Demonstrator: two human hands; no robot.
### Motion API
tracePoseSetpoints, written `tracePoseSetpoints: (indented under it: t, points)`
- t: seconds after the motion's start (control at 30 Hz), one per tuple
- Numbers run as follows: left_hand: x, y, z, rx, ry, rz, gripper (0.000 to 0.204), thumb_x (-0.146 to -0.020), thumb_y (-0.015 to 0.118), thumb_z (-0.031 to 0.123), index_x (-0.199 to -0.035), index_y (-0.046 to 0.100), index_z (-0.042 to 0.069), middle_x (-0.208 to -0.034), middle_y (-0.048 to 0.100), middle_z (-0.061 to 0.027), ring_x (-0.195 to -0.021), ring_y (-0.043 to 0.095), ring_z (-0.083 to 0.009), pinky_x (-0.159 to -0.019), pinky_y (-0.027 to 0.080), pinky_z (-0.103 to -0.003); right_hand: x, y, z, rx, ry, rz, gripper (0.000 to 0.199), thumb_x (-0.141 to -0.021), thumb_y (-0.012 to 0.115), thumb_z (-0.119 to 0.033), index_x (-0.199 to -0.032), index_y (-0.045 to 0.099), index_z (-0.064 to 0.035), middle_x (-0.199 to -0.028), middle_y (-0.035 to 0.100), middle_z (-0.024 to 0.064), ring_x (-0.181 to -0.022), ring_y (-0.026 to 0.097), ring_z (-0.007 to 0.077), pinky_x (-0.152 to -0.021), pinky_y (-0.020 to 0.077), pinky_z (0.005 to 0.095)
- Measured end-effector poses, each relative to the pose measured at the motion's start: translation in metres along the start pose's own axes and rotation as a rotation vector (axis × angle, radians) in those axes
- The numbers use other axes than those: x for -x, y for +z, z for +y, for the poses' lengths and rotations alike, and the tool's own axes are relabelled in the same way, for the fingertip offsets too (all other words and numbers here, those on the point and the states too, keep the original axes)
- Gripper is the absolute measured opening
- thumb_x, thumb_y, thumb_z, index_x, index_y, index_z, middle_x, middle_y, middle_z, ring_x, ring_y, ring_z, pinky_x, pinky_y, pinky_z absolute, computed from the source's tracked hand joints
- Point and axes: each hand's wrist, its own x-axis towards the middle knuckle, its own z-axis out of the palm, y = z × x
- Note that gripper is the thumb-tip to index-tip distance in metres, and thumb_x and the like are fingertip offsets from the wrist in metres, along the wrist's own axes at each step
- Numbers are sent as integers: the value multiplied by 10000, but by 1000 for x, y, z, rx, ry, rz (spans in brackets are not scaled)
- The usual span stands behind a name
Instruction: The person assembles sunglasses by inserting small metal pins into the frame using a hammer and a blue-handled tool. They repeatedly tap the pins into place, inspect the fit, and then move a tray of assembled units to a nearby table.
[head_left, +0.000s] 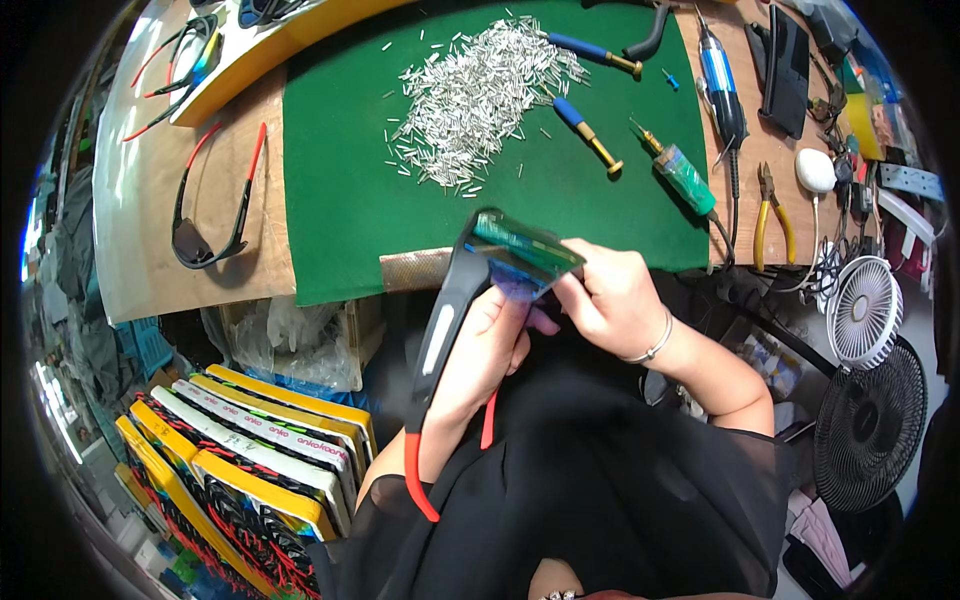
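Between my two hands, just past the front edge of the table, is a pair of sunglasses (440, 335) with black temples tipped in red and a shiny blue-green lens (530, 248). My left hand (492, 340) is closed on it from below, with the lens over some of its fingers. One temple runs down along the left wrist. Thumb and fingers of my right hand (615, 300) pinch the right end of the lens, which is slightly blurred. A bracelet circles the right wrist. Beyond the hands lies a green mat (350, 200).
Small metal pins (480, 105) are heaped on the mat beside blue-handled screwdrivers (585, 132) and a green-handled tool (685, 178). Yellow-handled pliers (772, 225) lie right. Other sunglasses (205, 250) lie left. Yellow-edged boxes (265, 490) stand lower left, fans (868, 315) at right.
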Motion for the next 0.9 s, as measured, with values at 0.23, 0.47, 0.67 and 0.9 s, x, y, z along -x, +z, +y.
tracePoseSetpoints:
  t: [0.23,0.47,0.67,0.9]
  points:
    - [-8,0,-13,63,-15,20,248,-923,412,241,-828,507,33,-667,567,-39,-395,346,-23,-354,255,-165,-8,-39,0,14,19,-231,332,-748,636,-196,-1011,538,-19,-818,583,123,-702,584,255,-627,475,322]
    - [-16,0,-16,212,-74,-44,268,-919,424,271,-841,500,26,-665,561,-42,-388,338,-26,-351,257,-161,-22,-73,58,823,0,162,395,-743,630,-152,-1081,488,-4,-860,477,152,-808,480,300,-700,420,352]
    - [-8,-21,-18,301,-64,-25,274,-925,404,278,-854,494,29,-653,549,-42,-376,328,-28,-339,252,-160,-20,-73,55,666,13,100,358,-752,602,-84,-1080,477,-15,-861,454,150,-799,474,292,-693,413,342]
    - [-3,-19,-16,299,-21,-35,274,-920,420,268,-848,509,18,-672,568,-59,-387,351,-30,-345,266,-159,-34,-37,4,336,21,-281,383,-779,576,-148,-1129,466,-41,-857,477,126,-708,549,268,-603,474,343]
